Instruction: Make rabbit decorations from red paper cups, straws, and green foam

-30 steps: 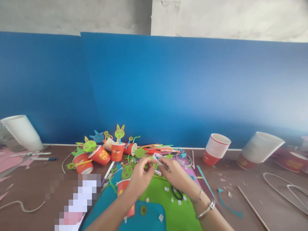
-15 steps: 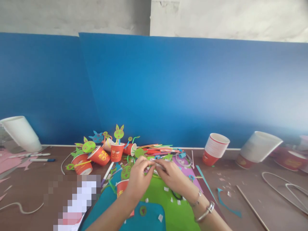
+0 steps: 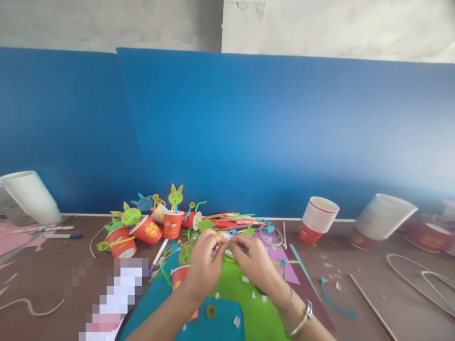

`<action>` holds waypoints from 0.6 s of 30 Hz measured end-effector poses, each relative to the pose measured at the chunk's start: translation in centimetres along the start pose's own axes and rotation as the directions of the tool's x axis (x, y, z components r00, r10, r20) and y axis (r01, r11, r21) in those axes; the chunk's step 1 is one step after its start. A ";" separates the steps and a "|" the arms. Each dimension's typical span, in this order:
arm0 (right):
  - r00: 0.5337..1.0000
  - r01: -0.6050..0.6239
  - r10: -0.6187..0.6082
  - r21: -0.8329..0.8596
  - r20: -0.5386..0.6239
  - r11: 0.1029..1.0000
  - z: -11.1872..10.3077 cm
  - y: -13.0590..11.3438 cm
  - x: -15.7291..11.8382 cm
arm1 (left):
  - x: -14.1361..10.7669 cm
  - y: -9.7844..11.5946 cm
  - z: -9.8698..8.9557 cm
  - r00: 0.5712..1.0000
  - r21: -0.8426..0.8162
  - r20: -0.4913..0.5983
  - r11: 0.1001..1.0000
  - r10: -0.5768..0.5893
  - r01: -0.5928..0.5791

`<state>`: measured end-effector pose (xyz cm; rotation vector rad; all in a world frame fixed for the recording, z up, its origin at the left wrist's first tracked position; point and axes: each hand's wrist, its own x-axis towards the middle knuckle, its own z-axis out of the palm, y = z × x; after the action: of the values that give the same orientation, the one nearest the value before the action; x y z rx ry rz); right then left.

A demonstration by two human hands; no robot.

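Pinching a white item (image 3: 226, 235), hands (image 3: 206, 263) drawn closed, red cups (image 3: 172, 226) leftward, straws (image 3: 234, 221) beyond.

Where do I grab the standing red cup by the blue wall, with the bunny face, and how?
Probably around the middle of the red cup, coming from the front: it stands upright, with tipped cups close on both sides. Better not pull the bunny face, since it sits on thin stems above the cup.

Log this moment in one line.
left hand, right hand: fingertips close together; held: too small to tell; below: green sheet; right: stacked cups
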<state>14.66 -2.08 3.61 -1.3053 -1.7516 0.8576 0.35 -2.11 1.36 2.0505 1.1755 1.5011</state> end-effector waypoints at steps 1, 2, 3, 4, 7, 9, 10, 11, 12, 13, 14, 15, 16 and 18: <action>1.000 -0.026 0.026 0.099 0.008 0.995 0.2 -0.1 0.0 | -0.1 0.2 -0.1 1.000 -0.012 -0.014 1.000 0.019 -0.019; 0.998 -0.054 0.050 0.199 0.025 0.978 0.4 -0.2 -0.1 | -0.1 0.4 -0.2 0.999 -0.024 -0.026 0.999 0.038 -0.038; 0.997 -0.079 0.069 0.287 0.046 0.955 0.5 -0.2 -0.1 | -0.1 0.6 -0.3 0.998 -0.042 -0.038 0.998 0.047 -0.049; 0.995 -0.096 0.081 0.346 0.057 0.933 0.7 -0.1 0.0 | -0.1 0.8 -0.5 0.998 -0.070 -0.052 0.997 0.041 -0.045; 0.997 -0.073 0.079 0.207 -0.021 0.976 0.4 0.9 0.6 | 0.5 1.3 -1.1 0.989 -0.252 -0.102 0.964 -0.110 0.082; 0.988 -0.062 0.032 -0.203 -0.151 0.977 -0.6 2.2 1.4 | 1.1 1.4 -1.5 0.955 -0.413 -0.079 0.881 -0.285 0.229; 0.983 -0.095 0.014 -0.446 -0.182 0.890 -1.3 3.0 1.8 | 1.4 1.3 -1.6 0.927 -0.485 -0.042 0.819 -0.373 0.307; 0.978 -0.131 0.025 -0.517 -0.207 0.846 -2.1 3.8 2.2 | 1.6 1.1 -1.6 0.891 -0.547 0.017 0.742 -0.453 0.388; 0.974 -0.158 0.038 -0.554 -0.222 0.818 -2.8 4.7 2.5 | 1.8 0.9 -1.5 0.854 -0.612 0.076 0.652 -0.514 0.447; 0.970 -0.187 0.055 -0.586 -0.235 0.789 -3.5 5.4 2.8 | 1.9 0.6 -1.3 0.817 -0.671 0.133 0.556 -0.561 0.491; 0.966 -0.219 0.083 -0.610 -0.244 0.761 -4.0 6.0 2.9 | 1.9 0.3 -1.1 0.790 -0.725 0.187 0.461 -0.584 0.512; 0.960 -0.254 0.111 -0.627 -0.257 0.736 -4.4 6.4 3.0 | 1.8 0.0 -0.8 0.767 -0.761 0.219 0.387 -0.603 0.521; 0.954 -0.279 0.132 -0.640 -0.268 0.716 -4.6 6.6 3.0 | 1.7 -0.2 -0.6 0.751 -0.781 0.246 0.333 -0.613 0.528; 0.954 -0.283 0.140 -0.650 -0.264 0.706 -4.4 6.2 2.9 | 1.4 -0.5 -0.1 0.732 -0.794 0.270 0.286 -0.626 0.537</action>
<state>20.79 2.60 0.91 -2.0298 -1.8445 0.1457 0.15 -0.70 1.95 0.7314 0.7958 1.3426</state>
